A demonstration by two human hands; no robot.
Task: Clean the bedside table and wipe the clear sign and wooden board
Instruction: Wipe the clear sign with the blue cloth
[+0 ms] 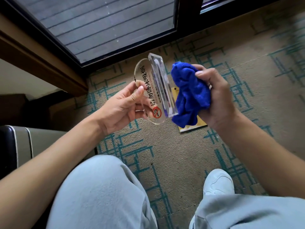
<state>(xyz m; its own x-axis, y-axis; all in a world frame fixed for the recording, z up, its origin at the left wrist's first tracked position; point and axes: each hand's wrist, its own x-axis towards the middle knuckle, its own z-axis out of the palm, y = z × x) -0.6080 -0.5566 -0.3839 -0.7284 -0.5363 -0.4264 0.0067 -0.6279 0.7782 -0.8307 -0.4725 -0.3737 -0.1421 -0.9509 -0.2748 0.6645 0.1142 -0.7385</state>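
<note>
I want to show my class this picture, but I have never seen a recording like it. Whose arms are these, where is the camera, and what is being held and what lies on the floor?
There is no machine here: a person wears one wide-angle camera on the head, looking forward and down, so you see their own arms, knees and a white shoe.

The left hand holds a clear sign with a thick see-through base and a red no-smoking symbol. The right hand grips a bunched blue cloth close beside the sign's base; whether it touches is hard to tell.

Below the cloth, a wooden board lies flat on the patterned carpet, mostly hidden. A dark-framed glass door runs along the top.
</note>
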